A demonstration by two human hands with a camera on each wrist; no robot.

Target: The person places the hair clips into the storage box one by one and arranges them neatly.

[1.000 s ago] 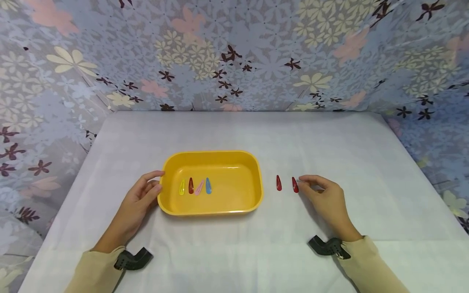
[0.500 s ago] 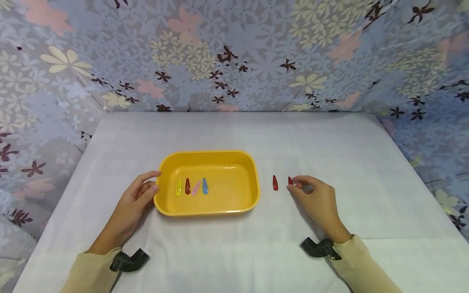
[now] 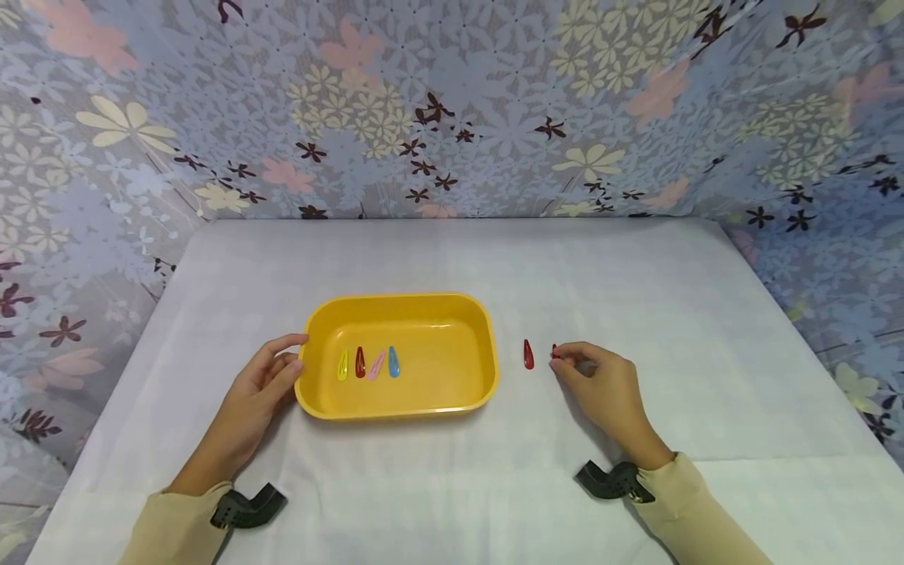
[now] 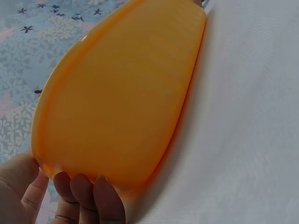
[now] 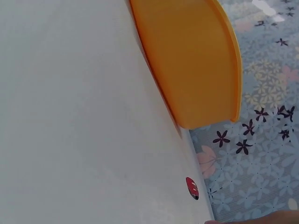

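Observation:
My left hand [image 3: 254, 396] touches the outer left end of a yellow plastic tray [image 3: 487, 377], fingertips against its wall and rim. In the left wrist view, several fingertips lie on the tray's outer wall [image 4: 117, 102]. My right hand [image 3: 603, 388] pinches a red snap hair clip [image 3: 554, 351] between thumb and forefinger, just above or on the table; most of it is hidden. Left of that hand, another red hair clip [image 3: 528, 355] lies on the white cloth. Inside the tray sit a yellow clip [image 3: 342, 366], a dark red clip [image 3: 360, 363], a pink clip [image 3: 377, 366] and a blue clip [image 3: 393, 362].
A white cloth [image 3: 438, 486] covers the table. Flower-patterned fabric [image 3: 452, 102] rises behind it and at both sides. Each wrist wears a black camera mount, the left mount [image 3: 249, 506] and the right mount [image 3: 614, 480].
My right hand has moved slightly left and taken the nearer red hair clip between its fingertips, now mostly covering it. The left hand stays at the tray. The head view has shifted a little.

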